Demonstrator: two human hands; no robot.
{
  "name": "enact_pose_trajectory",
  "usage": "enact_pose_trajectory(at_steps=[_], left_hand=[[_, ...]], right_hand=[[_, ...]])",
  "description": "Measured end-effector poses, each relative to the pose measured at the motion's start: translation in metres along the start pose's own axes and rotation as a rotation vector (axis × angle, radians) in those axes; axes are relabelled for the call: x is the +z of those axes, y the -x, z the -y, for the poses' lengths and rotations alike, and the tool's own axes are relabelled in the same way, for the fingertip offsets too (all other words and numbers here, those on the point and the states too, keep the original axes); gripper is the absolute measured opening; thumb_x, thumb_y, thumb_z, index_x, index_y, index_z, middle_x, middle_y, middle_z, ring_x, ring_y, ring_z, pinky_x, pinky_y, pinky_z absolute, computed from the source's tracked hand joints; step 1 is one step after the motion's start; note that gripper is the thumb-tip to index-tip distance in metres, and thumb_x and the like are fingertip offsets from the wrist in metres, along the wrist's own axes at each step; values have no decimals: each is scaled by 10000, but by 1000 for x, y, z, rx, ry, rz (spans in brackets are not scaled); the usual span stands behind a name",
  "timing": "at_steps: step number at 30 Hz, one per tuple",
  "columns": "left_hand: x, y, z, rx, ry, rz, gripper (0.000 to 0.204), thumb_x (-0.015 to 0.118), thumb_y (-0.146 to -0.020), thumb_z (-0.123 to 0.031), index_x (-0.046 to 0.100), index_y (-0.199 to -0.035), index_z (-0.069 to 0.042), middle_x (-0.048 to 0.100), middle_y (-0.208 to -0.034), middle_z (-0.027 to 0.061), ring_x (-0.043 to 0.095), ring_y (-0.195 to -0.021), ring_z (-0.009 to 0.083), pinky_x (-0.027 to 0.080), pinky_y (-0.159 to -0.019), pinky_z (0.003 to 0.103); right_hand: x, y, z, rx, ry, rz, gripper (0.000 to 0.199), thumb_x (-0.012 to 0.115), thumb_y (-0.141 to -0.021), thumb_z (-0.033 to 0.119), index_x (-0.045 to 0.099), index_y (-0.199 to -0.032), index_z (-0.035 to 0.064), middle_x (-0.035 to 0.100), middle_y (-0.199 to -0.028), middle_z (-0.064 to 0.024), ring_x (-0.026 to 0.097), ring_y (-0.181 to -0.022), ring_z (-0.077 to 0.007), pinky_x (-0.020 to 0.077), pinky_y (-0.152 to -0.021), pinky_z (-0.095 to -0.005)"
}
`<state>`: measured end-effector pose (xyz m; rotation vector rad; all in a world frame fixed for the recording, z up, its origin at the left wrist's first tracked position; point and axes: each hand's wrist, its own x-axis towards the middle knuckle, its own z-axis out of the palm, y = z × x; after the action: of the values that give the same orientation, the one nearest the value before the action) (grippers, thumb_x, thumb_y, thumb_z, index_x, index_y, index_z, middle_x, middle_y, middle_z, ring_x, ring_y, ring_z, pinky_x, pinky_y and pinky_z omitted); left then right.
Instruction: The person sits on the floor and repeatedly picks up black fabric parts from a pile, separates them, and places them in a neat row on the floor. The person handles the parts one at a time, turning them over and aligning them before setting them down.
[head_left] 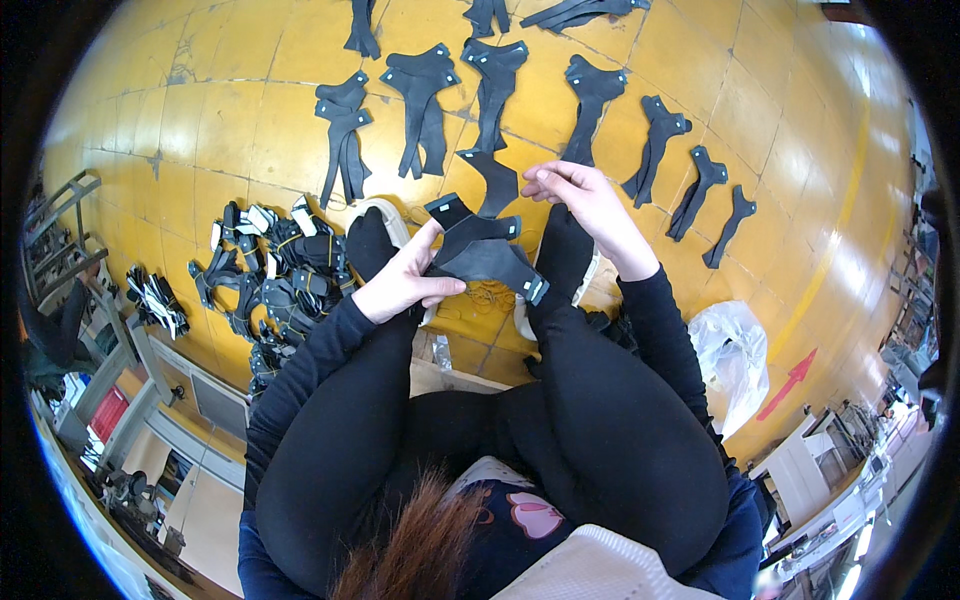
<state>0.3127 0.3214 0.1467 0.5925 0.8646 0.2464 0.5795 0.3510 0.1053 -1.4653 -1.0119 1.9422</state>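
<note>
My left hand (405,282) is closed on a small fanned stack of black fabric pieces (488,256), its thumb on top near the lower edge. Small pale labels show on their ends. To the right and a little farther off, my right hand (588,205) hangs in the air with loosely bent fingers, and no object shows in it. Just left of its fingertips is another labelled black piece (495,185); whether it lies on the floor, I cannot tell. Both hands are above the floor between my knees.
Black fabric stacks, among them a wide one (422,85) and a small one (735,220), lie in an arc on the yellow floor (240,110). Tied black bundles (285,265) are heaped at left. A clear plastic bag (730,350) lies at right, beside a red floor arrow (788,384).
</note>
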Motion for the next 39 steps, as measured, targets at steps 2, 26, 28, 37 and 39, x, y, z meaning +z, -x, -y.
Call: enact_pose_trajectory(at_steps=[2,26,28,37,39], left_hand=[[0,1,-1,6,8,-9,924,615,-787,115,53,-1483,-120,301,-1409,52,422,-686,37,374,-477,186],[-10,5,8,154,120,-140,795,570,-833,94,102,-1444,-103,432,-1225,51,416,-565,57,360,-479,202],[-10,4,9,153,96,-128,792,570,-838,87,100,-1445,-109,447,-1198,55,416,-560,59,359,-477,202],[-7,3,8,214,64,-301,543,515,-913,-13,228,-1369,-79,555,-1179,100,451,-626,58,367,-487,192],[-7,-1,6,341,-3,-372,386,494,-929,-41,306,-1266,-62,586,-1179,128,465,-664,42,374,-494,184]], right_hand=[[3,4,3,-15,22,5,305,507,-951,237,644,-1053,-15,681,-929,-84,607,-882,-135,451,-828,-267],[11,25,40,35,208,342,193,635,-870,140,629,-981,-18,650,-860,-25,581,-820,-93,452,-781,-241],[10,27,41,9,216,362,196,646,-860,135,632,-984,-16,649,-841,-26,578,-811,-90,452,-774,-241],[10,30,37,-33,291,312,206,661,-837,119,629,-988,-16,627,-769,-9,534,-734,-67,427,-691,-236],[0,31,34,-15,261,290,204,655,-841,113,628,-996,-16,622,-763,0,541,-734,-65,427,-687,-230]])
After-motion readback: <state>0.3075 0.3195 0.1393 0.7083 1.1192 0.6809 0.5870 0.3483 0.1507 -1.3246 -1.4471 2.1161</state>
